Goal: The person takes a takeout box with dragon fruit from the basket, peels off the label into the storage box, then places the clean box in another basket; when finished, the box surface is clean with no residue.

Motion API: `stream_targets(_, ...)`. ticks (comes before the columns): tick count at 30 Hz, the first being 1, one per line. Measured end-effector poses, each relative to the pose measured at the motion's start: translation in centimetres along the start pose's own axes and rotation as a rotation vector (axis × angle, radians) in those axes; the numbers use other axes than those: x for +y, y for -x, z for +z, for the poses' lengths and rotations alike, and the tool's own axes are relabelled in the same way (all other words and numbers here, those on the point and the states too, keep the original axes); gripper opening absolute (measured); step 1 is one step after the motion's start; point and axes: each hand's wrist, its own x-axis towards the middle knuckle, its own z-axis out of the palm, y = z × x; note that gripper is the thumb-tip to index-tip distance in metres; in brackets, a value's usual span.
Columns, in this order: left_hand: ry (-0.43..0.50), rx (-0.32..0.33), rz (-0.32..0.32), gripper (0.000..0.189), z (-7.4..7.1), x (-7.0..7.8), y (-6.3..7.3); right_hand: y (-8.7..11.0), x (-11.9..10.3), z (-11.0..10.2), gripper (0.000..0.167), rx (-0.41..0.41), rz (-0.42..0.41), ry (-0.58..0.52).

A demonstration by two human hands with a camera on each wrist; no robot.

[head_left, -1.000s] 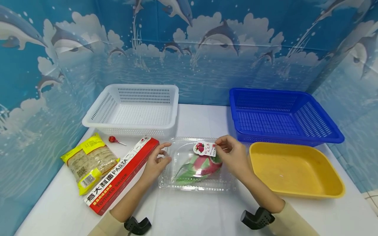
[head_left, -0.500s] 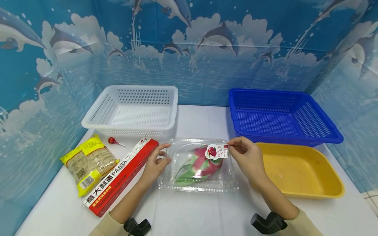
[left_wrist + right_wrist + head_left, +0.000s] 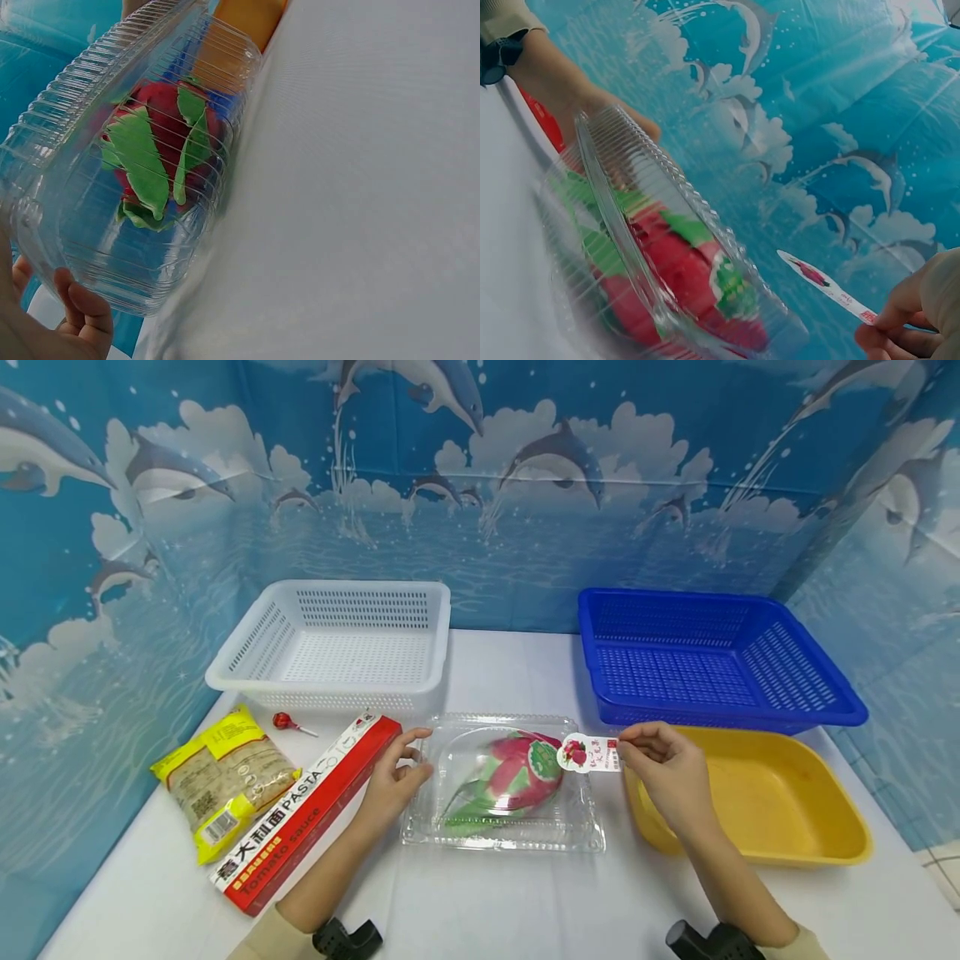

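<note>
A clear plastic clamshell box (image 3: 502, 842) lies on the table with a red and green dragon fruit (image 3: 506, 777) inside. Through the lid I make out a round green patch on the fruit. My left hand (image 3: 390, 779) holds the box by its left edge, thumb and fingers bent there; part of this hand (image 3: 56, 322) shows in the left wrist view too. A small label (image 3: 592, 753) with a dragon fruit picture is pinched by its right end between thumb and fingers of my right hand (image 3: 671, 777). In the right wrist view the label (image 3: 821, 281) hangs in the air, apart from the box.
To the left lie a red pasta box (image 3: 307, 814), a yellow packet (image 3: 228, 781) and a red lollipop (image 3: 282, 721). Behind stand a white basket (image 3: 322, 687) and a blue basket (image 3: 697, 714). A yellow tub (image 3: 780, 852) sits beyond my right hand.
My right hand has moved rightward with the label, from over the box's lid to past its right edge. The fruit's green patch has come into sight. My left hand has stayed put.
</note>
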Motion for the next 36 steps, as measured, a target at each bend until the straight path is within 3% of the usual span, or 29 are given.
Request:
stream_targets(5, 0.003, -0.002, -0.005, 0.049, 0.0, 0.0, 0.0, 0.1, 0.9, -1.2, 0.011, 0.038, 0.075, -0.088)
stream_targets(9, 0.003, -0.001, -0.004, 0.048, 0.0, 0.1, 0.1, 0.2, 1.5, -2.2, 0.008, 0.061, 0.13, -0.098)
stream_targets(20, -0.008, 0.001, -0.007, 0.049, 0.0, 0.0, 0.0, -0.3, 3.1, -4.8, 0.01, 0.116, 0.192, -0.171)
stream_targets(31, -0.001, -0.006, 0.0, 0.048, 0.0, 0.0, 0.0, -0.8, 4.5, -7.3, 0.009, 0.158, 0.247, 0.08)
stream_targets(36, -0.013, 0.001, 0.0, 0.047, 0.0, 0.1, 0.1, -0.8, 5.2, -7.8, 0.02, 0.121, 0.222, 0.246)
